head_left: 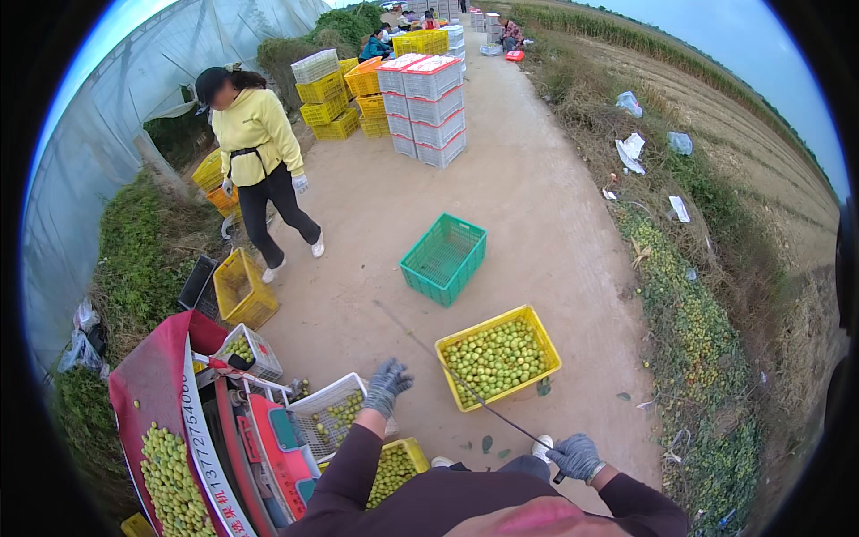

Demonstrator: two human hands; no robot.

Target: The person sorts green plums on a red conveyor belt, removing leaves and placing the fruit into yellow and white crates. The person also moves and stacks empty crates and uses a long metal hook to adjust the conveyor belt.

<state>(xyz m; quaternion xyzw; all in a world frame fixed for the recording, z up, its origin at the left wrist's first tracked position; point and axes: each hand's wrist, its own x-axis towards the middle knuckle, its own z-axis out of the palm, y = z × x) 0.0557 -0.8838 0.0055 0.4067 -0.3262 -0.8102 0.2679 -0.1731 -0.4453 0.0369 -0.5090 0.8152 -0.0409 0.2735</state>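
Note:
My right hand [577,457], in a grey glove, is closed round the end of a long thin dark rod [503,419]. From the hand the rod slants up and left past the near left side of a yellow crate [542,376]; its far end is blurred. Small round green fruits [497,357] fill that crate. My left hand [388,387], also gloved, is held up with its fingers stretched out, and nothing shows in it. Just beside it is a white crate [309,404] with some green fruits on its bottom.
On my left stands a red sorting machine [282,452], with fruit in its red hopper [134,376]. An empty green crate [445,259] lies ahead. A person in a yellow top [257,121] walks at the left. Stacked grey crates [436,116] stand farther off; discarded fruit [693,358] lines the right verge.

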